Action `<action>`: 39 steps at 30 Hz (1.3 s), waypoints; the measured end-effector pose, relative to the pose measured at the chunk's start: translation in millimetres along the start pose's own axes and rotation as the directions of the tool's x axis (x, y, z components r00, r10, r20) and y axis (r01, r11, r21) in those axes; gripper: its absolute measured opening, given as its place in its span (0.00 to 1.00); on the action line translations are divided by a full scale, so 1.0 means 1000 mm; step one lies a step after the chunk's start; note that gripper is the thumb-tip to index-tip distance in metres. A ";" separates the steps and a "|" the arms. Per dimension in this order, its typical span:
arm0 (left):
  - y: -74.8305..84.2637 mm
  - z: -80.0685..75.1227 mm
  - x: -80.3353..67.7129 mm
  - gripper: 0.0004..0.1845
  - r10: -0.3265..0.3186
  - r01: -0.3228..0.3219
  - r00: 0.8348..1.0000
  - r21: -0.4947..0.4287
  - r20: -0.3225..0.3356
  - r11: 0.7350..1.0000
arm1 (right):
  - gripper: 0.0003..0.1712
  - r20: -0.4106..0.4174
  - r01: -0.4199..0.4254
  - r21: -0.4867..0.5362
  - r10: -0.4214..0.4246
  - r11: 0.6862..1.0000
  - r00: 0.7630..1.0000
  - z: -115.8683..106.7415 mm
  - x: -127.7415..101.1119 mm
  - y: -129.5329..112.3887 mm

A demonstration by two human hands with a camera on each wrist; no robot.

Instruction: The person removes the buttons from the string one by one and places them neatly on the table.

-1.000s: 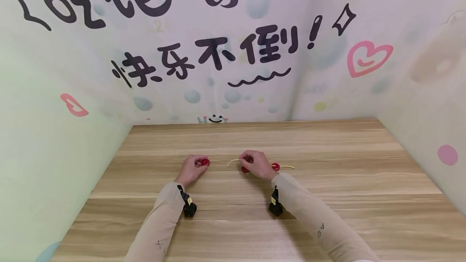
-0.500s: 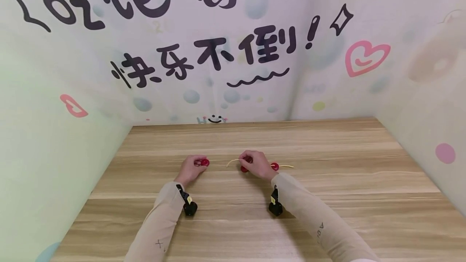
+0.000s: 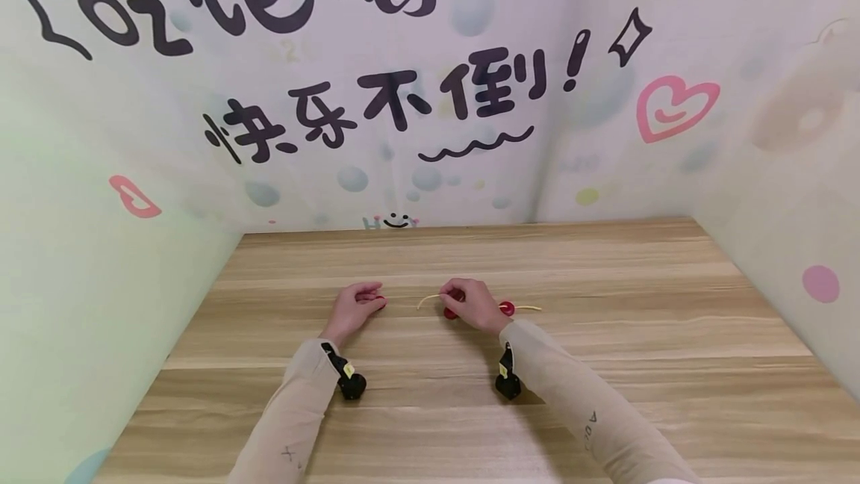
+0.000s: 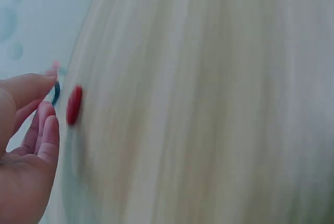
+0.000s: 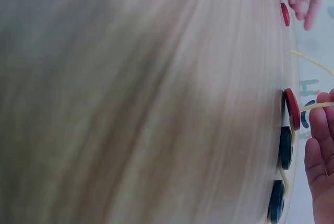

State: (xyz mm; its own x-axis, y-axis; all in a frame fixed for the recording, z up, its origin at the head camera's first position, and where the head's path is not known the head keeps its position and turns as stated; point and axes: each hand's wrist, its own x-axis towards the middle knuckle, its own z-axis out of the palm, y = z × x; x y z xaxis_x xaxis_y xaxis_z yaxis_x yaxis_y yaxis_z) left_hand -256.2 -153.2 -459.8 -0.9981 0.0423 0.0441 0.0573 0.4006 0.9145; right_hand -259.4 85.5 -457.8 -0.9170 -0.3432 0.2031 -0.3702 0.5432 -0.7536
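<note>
Near the middle of the head view, the left hand (image 3: 352, 306) is lying on the wooden tabletop (image 3: 605, 364) with its fingers loosely curved and holding nothing. A loose red button (image 4: 73, 104) is lying flat on the wood just beyond its fingertips (image 4: 51, 125), apart from them in the left wrist view; in the head view only its edge is peeking out at the hand's right side.

A little to the right, the right hand (image 3: 474, 303) is pinching a yellow cord (image 3: 428, 298) whose free end is pointing left. A red button on the cord (image 5: 291, 108) is sitting just beside those fingers, and two dark buttons (image 5: 285, 147) are following it along the cord toward the lower right of the right wrist view. Another red button (image 3: 508, 308) is showing at the hand's right side, with cord trailing on past it.
</note>
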 end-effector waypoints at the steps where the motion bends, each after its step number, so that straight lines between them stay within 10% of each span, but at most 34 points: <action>1: 0.003 0.003 0.000 0.17 0.023 -0.023 1.000 -0.005 0.004 1.000 | 0.04 0.000 0.001 -0.003 -0.001 1.000 1.000 0.000 0.000 0.000; 16: 0.030 0.058 0.001 0.12 0.154 -0.157 0.972 0.006 0.176 0.988 | 0.03 -0.019 0.019 -0.025 -0.019 1.000 1.000 0.003 0.000 -0.001; 39: 0.045 0.058 -0.002 0.08 0.081 -0.075 0.987 -0.052 0.142 0.996 | 0.02 0.032 -0.005 -0.025 0.006 1.000 0.999 0.002 0.001 0.010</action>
State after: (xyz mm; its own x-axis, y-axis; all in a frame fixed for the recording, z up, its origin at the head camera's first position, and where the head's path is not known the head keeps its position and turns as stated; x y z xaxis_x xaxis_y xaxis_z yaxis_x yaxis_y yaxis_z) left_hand -250.1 -81.9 -441.8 -0.9771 0.2037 0.0609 0.1304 0.3481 0.9284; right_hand -263.4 89.2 -465.8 -0.9141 -0.3643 0.1783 -0.3689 0.5640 -0.7388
